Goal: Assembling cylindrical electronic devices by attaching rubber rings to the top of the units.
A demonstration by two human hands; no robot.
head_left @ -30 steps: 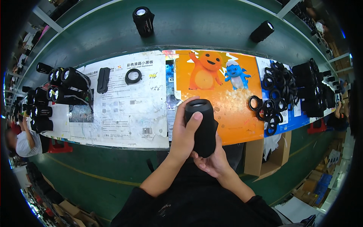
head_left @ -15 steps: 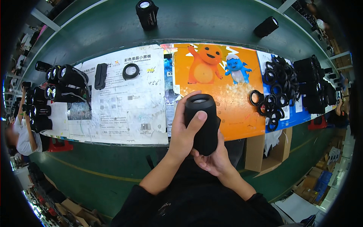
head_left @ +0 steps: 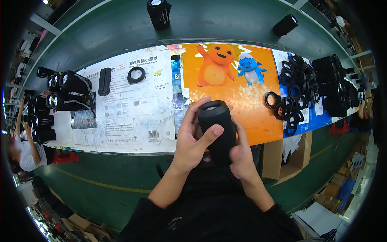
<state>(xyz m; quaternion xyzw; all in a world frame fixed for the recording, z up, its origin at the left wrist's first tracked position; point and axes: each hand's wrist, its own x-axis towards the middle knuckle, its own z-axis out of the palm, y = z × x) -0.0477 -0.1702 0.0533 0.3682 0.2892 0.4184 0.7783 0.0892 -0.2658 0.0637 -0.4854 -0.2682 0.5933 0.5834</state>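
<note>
A black cylindrical speaker (head_left: 219,135) is held above the near edge of the table, its ringed round end tilted up and away from me. My left hand (head_left: 191,139) is closed around its left side, the thumb lying across the front. Against its lower right side, my right hand (head_left: 243,157) is closed on it too, with fingers reaching up along the far right side and the thumb slightly blurred. The fingers behind the speaker are partly hidden.
Black rings (head_left: 288,115) lie heaped on the right, beside stacked black speakers (head_left: 332,86). More speakers (head_left: 74,82) stand at the left. A loose ring (head_left: 136,75) and a black strip-shaped part (head_left: 105,81) rest on the white sheet. An open carton (head_left: 300,161) sits below the table's right side.
My right hand has moved from under the speaker's bottom up to its right side. The speaker leans slightly more to the left at its top. My left hand keeps its hold.
</note>
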